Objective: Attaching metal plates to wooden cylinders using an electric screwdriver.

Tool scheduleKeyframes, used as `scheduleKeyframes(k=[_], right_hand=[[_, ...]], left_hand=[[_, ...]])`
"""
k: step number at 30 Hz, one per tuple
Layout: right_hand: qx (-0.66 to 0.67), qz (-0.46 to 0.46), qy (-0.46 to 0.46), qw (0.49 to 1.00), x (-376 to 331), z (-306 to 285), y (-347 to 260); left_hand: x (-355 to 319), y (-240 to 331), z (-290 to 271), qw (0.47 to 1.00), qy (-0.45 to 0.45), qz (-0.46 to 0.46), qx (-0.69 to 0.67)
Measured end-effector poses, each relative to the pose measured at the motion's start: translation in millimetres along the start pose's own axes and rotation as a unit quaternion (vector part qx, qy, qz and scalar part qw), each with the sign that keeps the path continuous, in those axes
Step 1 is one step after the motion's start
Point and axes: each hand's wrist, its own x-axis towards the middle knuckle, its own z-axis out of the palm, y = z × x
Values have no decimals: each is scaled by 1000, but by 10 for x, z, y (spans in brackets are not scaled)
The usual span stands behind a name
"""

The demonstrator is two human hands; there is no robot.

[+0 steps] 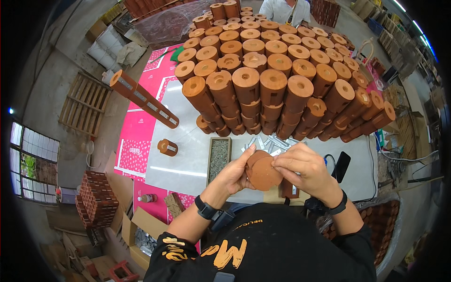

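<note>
A reddish-brown wooden cylinder (264, 175) is tilted with its flat round face toward me. Around its left side curls my left hand (233, 175), the thumb up along the rim. My right hand (305, 170) is pinched against the upper right edge of the cylinder; whatever its fingertips hold is hidden. Under the right hand, at the table's near edge, lies another brown wooden piece (290, 191) with a metal plate on it. Loose silvery metal strips (277, 142) are scattered just beyond my hands. A long tray (229, 157) of small screws stands left of them.
Tall stacks of wooden cylinders (272, 80) fill the table's far side. At left stand a single short cylinder (167, 147) and a leaning column (143, 101) with metal plates. A black phone (342, 165) and cable lie at right. A person (284, 11) is behind the stacks.
</note>
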Motion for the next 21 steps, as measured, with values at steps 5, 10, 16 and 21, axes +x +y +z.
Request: scheduleKeyframes(k=[5, 10, 16, 21], right_hand=[[-5, -3, 15, 1000, -21, 32, -3], [-13, 13, 29, 999, -48, 65, -9], [-11, 25, 22, 999, -20, 42, -84], [-23, 39, 14, 999, -50, 37, -127]], left_hand=[[3, -13, 10, 1000, 1, -4, -8], [-30, -8, 64, 999, 3, -25, -21], [-24, -31, -56, 998, -48, -43, -24], [-2, -67, -87, 997, -59, -38, -31]])
